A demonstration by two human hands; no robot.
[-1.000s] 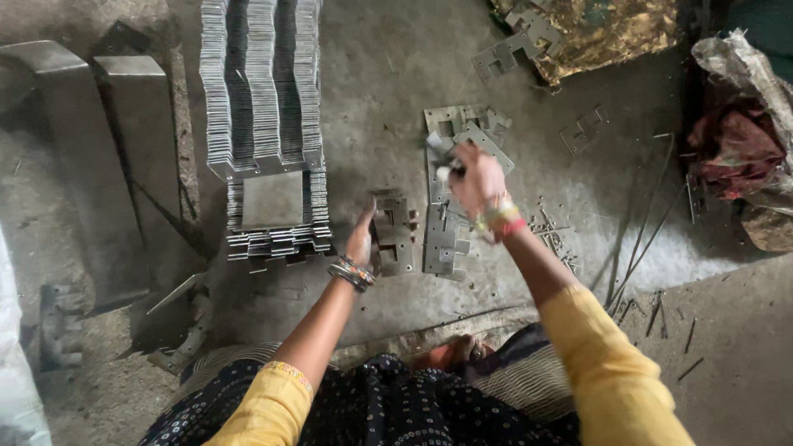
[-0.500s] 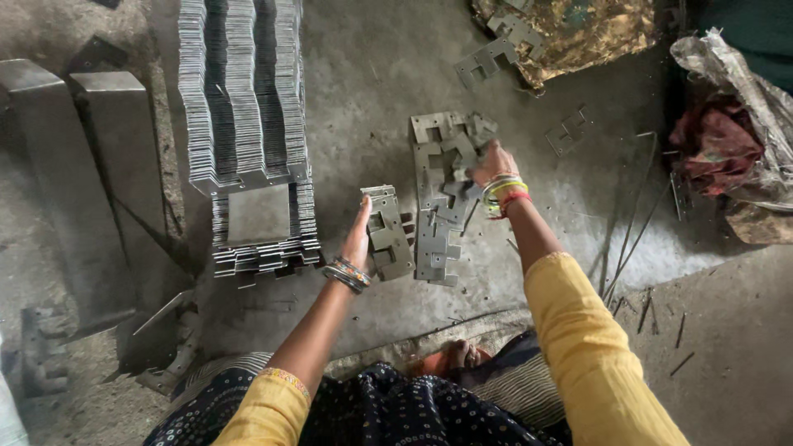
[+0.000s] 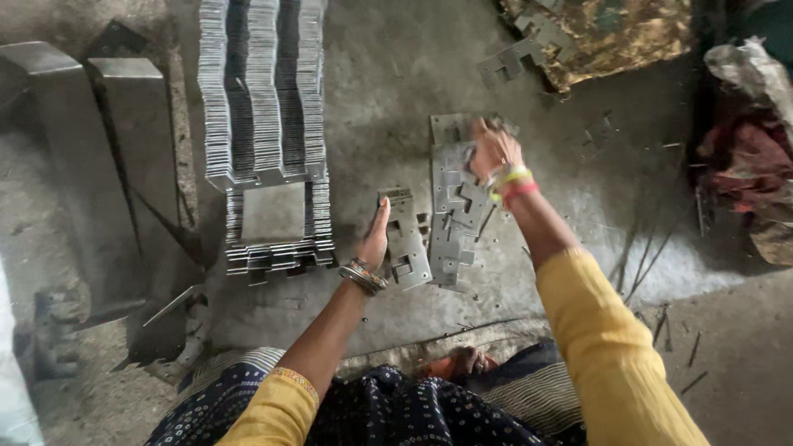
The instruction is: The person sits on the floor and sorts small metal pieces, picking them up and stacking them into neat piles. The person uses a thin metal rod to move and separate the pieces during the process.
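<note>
- Left hand (image 3: 373, 241) grips a small metal plate (image 3: 406, 239), just left of the loose plates (image 3: 453, 216).
- Right hand (image 3: 491, 149) pinches those plates; sharp edges could cut, or they could slide apart.

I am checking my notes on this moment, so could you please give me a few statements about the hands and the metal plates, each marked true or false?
1. The left hand holds a small batch of cut-out metal plates on edge. True.
2. The right hand rests on the tall rows of stacked plates. False: it is at the top of the loose plates on the floor, apart from the stacked rows.
3. Both wrists carry bangles. True.
4. The stacked rows lie to the right of the right hand. False: they lie to the left of both hands.
5. The sleeves are blue. False: they are yellow.
</note>
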